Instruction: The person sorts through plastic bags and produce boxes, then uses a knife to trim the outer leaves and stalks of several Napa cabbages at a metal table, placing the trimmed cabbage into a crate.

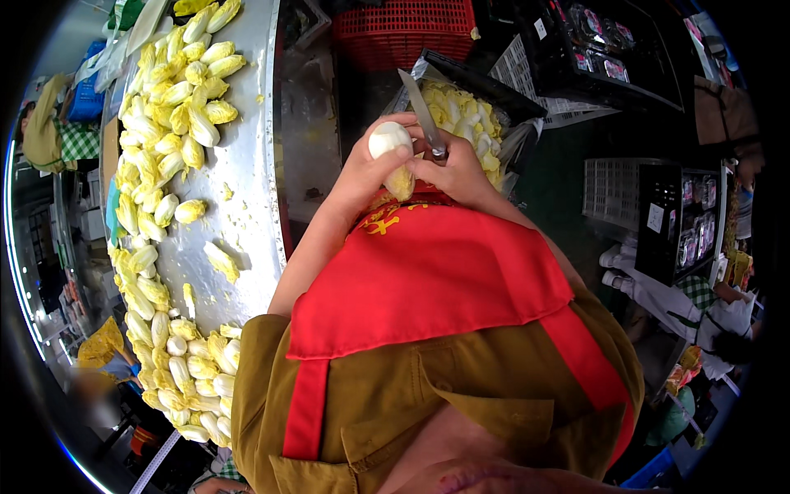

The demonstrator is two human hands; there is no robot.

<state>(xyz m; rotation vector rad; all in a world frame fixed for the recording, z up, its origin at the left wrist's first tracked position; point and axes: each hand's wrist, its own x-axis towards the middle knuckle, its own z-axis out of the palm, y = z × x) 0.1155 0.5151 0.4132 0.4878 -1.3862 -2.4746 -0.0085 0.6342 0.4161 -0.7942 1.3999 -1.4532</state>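
Observation:
My left hand [370, 157] is wrapped around a small napa cabbage heart [390, 139], its white cut base facing up and its yellow leaf end pointing toward my apron. In my right hand [455, 165] is a knife [422, 110] with a straight metal blade, which points up and away to the left. The right fingertips rest close against the cabbage; the blade stands beside it, apart from the cut base. Below and beyond my hands is a plastic-lined crate [512, 167] filled with loose yellow and white cabbage leaves [466, 114].
On my left a metal table [247, 185] bears heaped cabbage hearts [160, 123] and leaf scraps. A red plastic basket [401, 31] stands ahead. Black crates [654, 216] with packaged goods and a white basket [608, 191] are at right. Other people are at both sides.

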